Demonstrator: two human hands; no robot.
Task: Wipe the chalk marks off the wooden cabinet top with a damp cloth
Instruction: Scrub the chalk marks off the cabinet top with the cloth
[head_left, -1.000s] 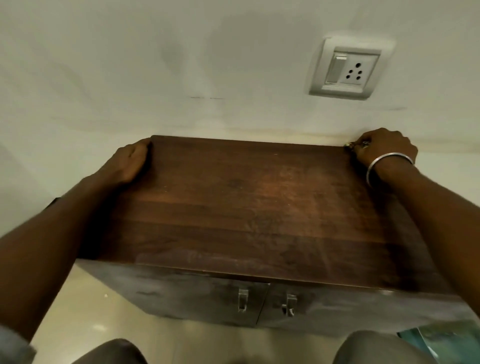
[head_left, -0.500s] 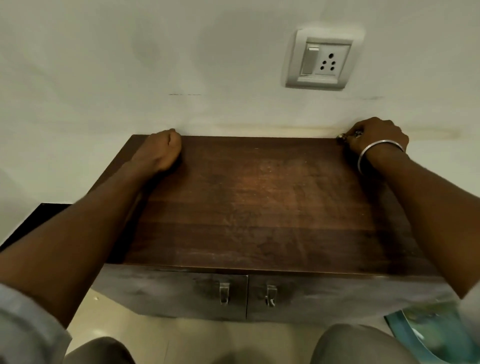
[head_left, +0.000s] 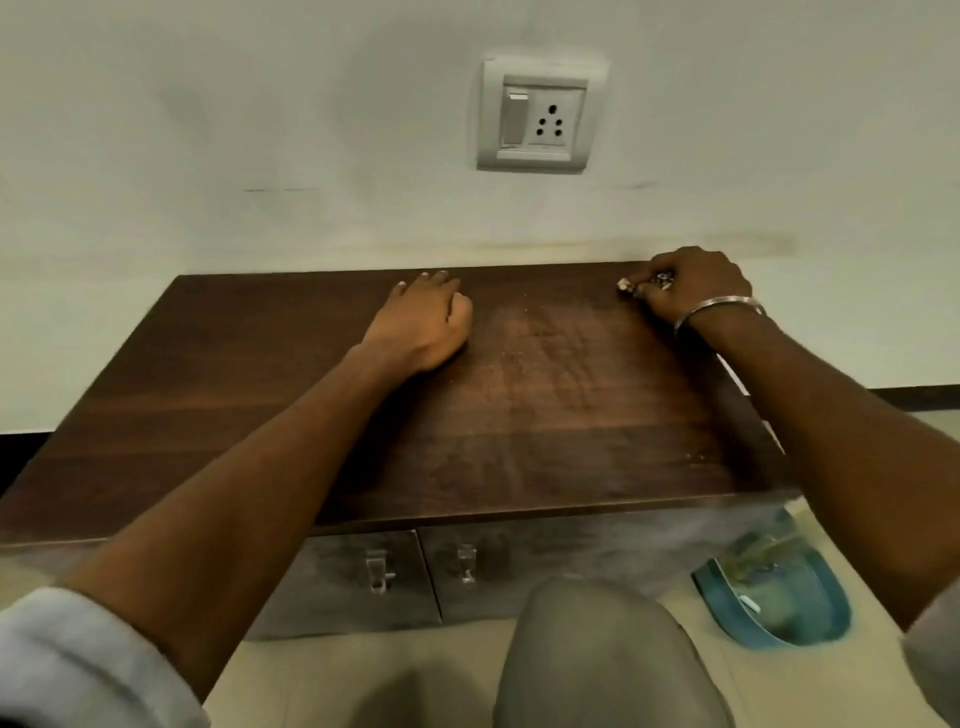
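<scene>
The dark wooden cabinet top (head_left: 260, 415) fills the middle of the view and stands against the wall. Faint pale chalk smears and specks (head_left: 545, 364) show on its centre-right part. My left hand (head_left: 423, 325) rests on the top near the middle of the back edge. Its fingers are curled and nothing shows in it. My right hand (head_left: 696, 283) sits at the back right corner, closed around a small crumpled wad (head_left: 631, 286). Only the wad's pale and dark tips stick out to the left. I cannot tell what it is made of.
A switch-and-socket plate (head_left: 537, 122) is on the wall above the cabinet. Two metal handles (head_left: 379, 569) are on the cabinet front. A blue basin (head_left: 774, 608) stands on the floor at the right, and my knee (head_left: 597, 649) is in front.
My left hand slid from the cabinet's back left corner rightward along the back edge to the middle. My right hand stayed at the back right corner. The view shifted.
</scene>
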